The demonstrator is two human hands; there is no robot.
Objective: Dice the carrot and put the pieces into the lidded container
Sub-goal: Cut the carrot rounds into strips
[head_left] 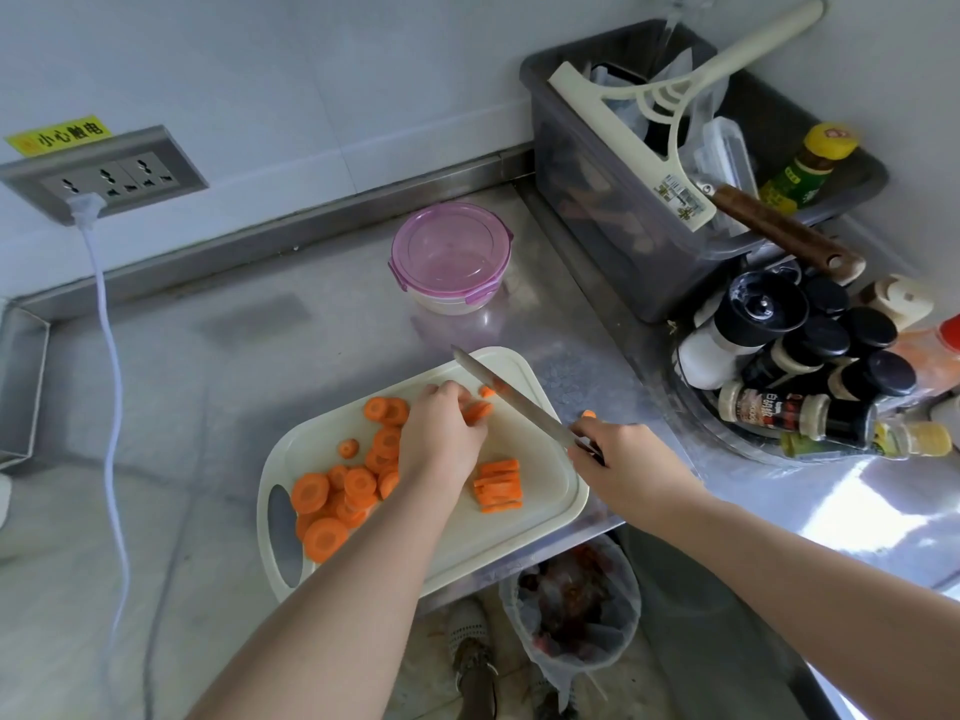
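Note:
A cream cutting board (540, 506) lies on the steel counter. Round carrot slices (332, 498) are heaped on its left half and a small stack of carrot sticks (498, 485) lies near its right side. My left hand (441, 431) presses on a few slices (478, 410) at the board's far end. My right hand (618, 459) grips the handle of a knife (511, 400), whose blade slants up and left just beside those slices. The round container with a pink clip lid (451, 254) stands shut beyond the board.
A grey bin (613, 200) with a squeegee and utensils stands at the back right. Spice jars (810, 366) crowd the right side. A white cable (111, 387) hangs from the wall socket at left. A bagged waste bin (571, 600) sits below the counter edge.

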